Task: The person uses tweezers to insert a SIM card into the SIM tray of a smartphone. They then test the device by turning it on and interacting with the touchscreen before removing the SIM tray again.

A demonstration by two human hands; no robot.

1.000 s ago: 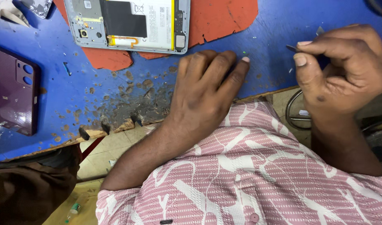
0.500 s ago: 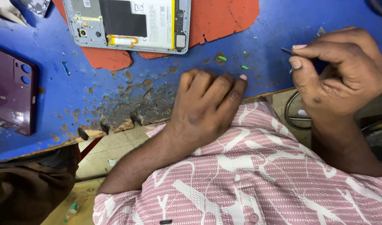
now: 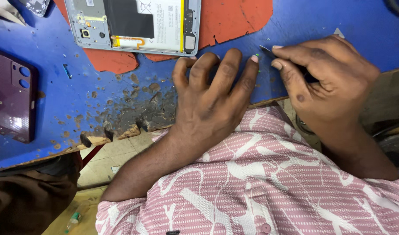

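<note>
Green speck point(image 3: 259, 65) on blue bench point(image 3: 55, 87) between hands, below opened phone point(image 3: 134, 24). Left hand point(image 3: 212, 100) spread, fingertips pressed down beside speck, likely bracing. Right hand point(image 3: 325, 82) pinches thin blade point(image 3: 266, 51), tip angled at speck.

We see blue worktable point(image 3: 55, 87), paint chipped and worn along near edge. Directly on it: orange mat point(image 3: 234, 17) at far side, purple phone back cover point(image 3: 10, 95) at left, small blue bit point(image 3: 67, 71) near mat's left end.
</note>
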